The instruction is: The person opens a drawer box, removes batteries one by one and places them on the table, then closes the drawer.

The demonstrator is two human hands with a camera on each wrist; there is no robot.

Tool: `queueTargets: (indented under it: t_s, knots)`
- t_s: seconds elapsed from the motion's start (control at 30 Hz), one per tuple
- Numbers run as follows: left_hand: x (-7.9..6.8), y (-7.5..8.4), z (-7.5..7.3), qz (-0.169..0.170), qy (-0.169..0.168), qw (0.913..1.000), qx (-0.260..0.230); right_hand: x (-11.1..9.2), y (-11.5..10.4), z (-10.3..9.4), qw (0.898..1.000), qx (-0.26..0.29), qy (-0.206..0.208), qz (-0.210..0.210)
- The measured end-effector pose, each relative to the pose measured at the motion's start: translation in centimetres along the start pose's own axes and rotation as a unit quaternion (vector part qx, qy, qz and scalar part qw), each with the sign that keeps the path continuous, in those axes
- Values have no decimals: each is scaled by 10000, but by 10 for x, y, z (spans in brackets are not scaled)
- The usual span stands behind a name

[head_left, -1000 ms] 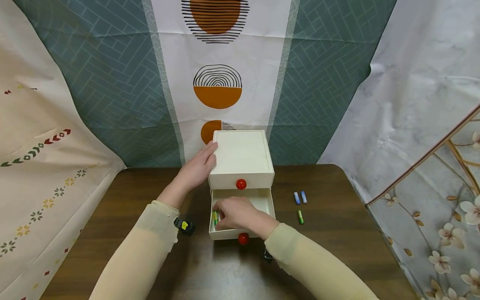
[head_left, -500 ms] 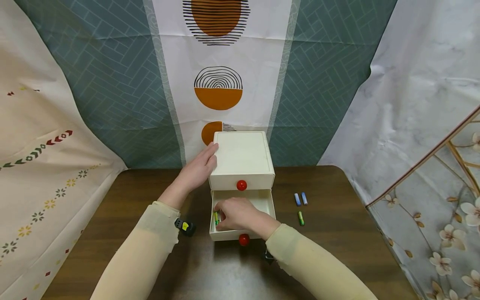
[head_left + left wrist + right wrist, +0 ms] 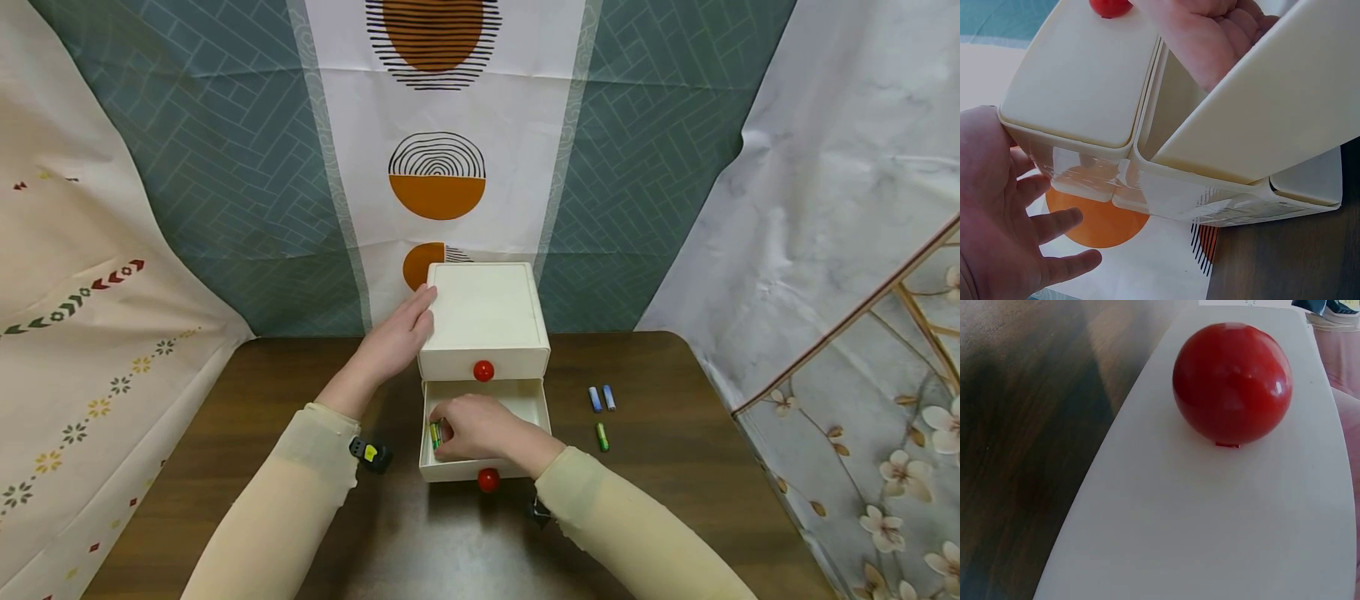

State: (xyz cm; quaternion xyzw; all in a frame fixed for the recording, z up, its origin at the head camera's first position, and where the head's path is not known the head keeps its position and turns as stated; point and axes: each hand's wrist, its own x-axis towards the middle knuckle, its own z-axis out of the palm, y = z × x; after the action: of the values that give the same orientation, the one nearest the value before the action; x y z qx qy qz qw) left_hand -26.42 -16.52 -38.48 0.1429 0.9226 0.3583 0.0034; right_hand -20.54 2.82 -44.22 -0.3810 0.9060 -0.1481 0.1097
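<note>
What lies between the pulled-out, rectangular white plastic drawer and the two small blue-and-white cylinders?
Only bare dark brown wooden tabletop lies between the drawer and the blue-and-white cylinders; the head view shows this.

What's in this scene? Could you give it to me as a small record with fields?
cabinet: white, upper drawer shut, lower drawer open
knobs: red, one per drawer
left hand: rests against the cabinet
right hand: inside the lower drawer, pinching green pieces, count unclear
table: brown; two blue cylinders, one green cylinder
</note>
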Motion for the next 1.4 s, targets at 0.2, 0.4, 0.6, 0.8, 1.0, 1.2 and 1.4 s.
queueTargets:
  t_s: [0.2, 0.4, 0.6, 0.8, 1.0, 1.2, 1.4]
  knots:
    - [2, -2, 1, 8, -11, 10000, 69, -1, 0, 0, 10000, 24, -7, -54]
    - [2, -2, 1, 1, -2, 10000, 56, -2, 1, 0, 10000, 13, -3, -24]
    - [1, 0, 0, 21, 8, 10000, 39, -3, 1, -3, 10000, -37, 21, 22]
    - [0, 1, 1, 6, 24, 10000, 58, -6, 0, -6, 10000, -36, 45, -1]
    - [0, 1, 2, 0, 18, 10000, 70, -10, 0, -9, 10000, 39, 59, 1]
    - [2, -1, 2, 32, 18, 9999, 141, -14, 2, -11, 9998, 79, 153, -16]
    - [3, -4, 1, 35, -7, 9998, 173, -20, 4, -16, 9996, 223, 143, 94]
